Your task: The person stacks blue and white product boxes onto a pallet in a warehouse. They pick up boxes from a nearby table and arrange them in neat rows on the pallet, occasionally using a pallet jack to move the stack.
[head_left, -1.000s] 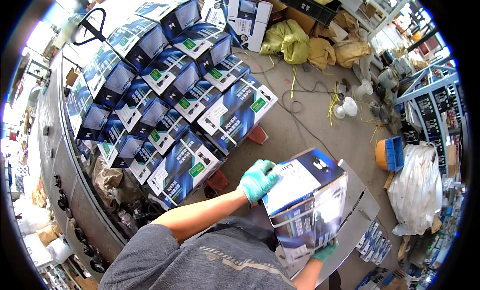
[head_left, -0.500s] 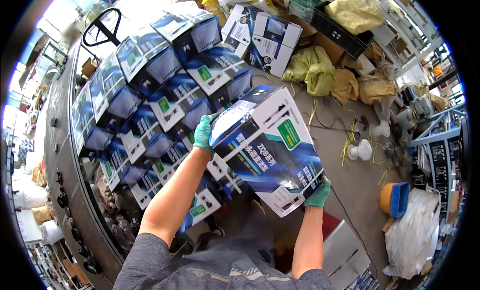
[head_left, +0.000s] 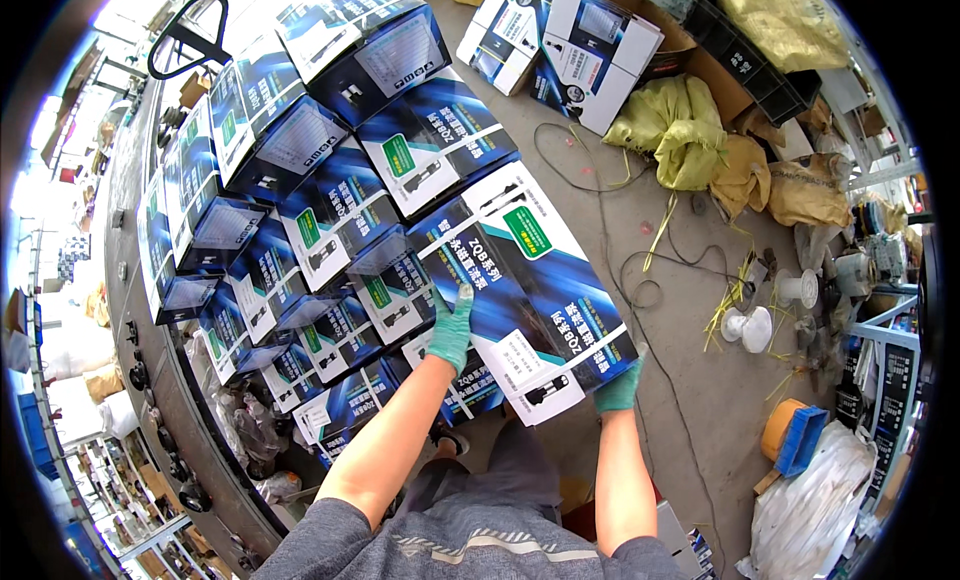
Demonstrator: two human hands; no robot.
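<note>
Concrete workshop floor (head_left: 640, 230), grey and cluttered; long dark metal rail or machine edge (head_left: 150, 380) along its left edge.

Left part of floor: stack of boxes (head_left: 300, 210), blue-black printed cartons in tilted rows, several layers. Each carries a white diagonal stripe, a small green rectangular label and a white panel with a product picture. A black loop handle (head_left: 190, 40) shows above the stack at upper left.

Centre: left hand (head_left: 452, 325), green-gloved, lies flat with fingers spread on the near-left face of the held box (head_left: 525, 290). The box sits at the right edge of the stack, tilted, its long face up; green label near its far end, white rectangular sticker near its near corner. Right hand (head_left: 617, 385), also gloved, is cupped under the near-right bottom corner, grasping it. Both hands are closed on the box.

Handling judgement: stiff cardboard, glossy print, so likely a bit slippery under gloves; the two-handed support suggests moderate weight. Best hold looks like opposite lower edges or corners, not the thin top flaps.

Right of centre: two white-and-blue boxes (head_left: 590, 40) at the far edge of the floor, then yellow sacks (head_left: 680, 130), loose black cables (head_left: 640, 270), and yellow strap offcuts (head_left: 730, 300).

Far right: a white fan-like part (head_left: 750, 328), an orange bucket with a blue tray (head_left: 790, 435), a white plastic bag (head_left: 820, 500).
</note>
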